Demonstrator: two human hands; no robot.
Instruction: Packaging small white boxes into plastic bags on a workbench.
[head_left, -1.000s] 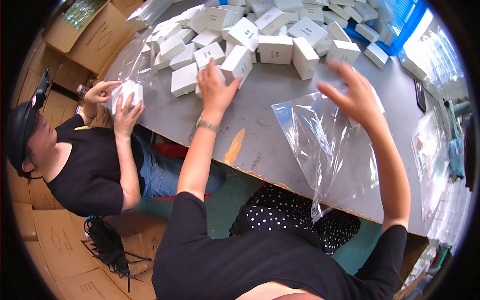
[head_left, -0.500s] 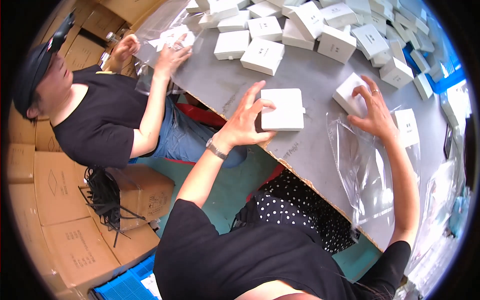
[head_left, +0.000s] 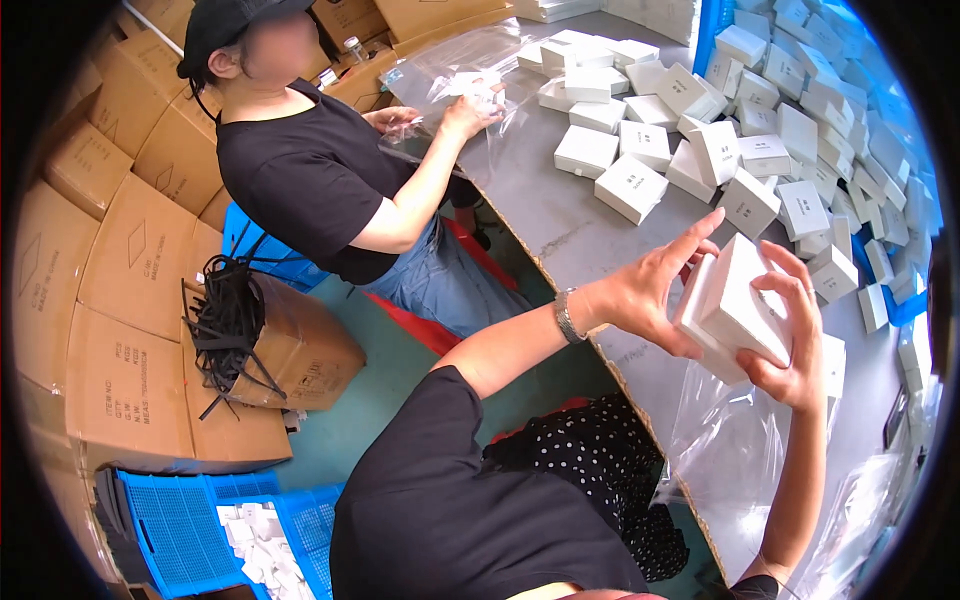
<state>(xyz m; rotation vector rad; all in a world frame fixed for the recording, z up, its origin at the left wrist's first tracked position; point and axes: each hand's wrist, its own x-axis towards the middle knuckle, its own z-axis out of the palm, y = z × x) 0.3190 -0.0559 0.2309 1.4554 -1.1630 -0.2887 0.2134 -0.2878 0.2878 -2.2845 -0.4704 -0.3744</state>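
Above the grey table (head_left: pixel 560 215) my hands bring two small white boxes together, one against the other. My left hand (head_left: pixel 645 292), with a metal watch band at the wrist, grips the left white box (head_left: pixel 688 318) between thumb and fingers. On the other side my right hand (head_left: pixel 798 350) has its fingers and thumb around the right white box (head_left: pixel 742 298), which partly covers the left one. Below them a clear plastic bag (head_left: pixel 725 430) lies on the table near its edge, and another white box (head_left: pixel 832 365) is partly behind my right hand.
Many loose white boxes (head_left: pixel 630 188) are heaped across the far table, spilling around a blue crate (head_left: pixel 908 308). On the left a co-worker (head_left: pixel 310 180) handles clear plastic and something white. Cartons (head_left: pixel 130 385), black straps (head_left: pixel 235 325) and a blue basket (head_left: pixel 175 530) are on the left.
My left hand has carried its box rightward, and my right hand has lifted its box off the table; the two boxes now meet. The whole view has shifted.
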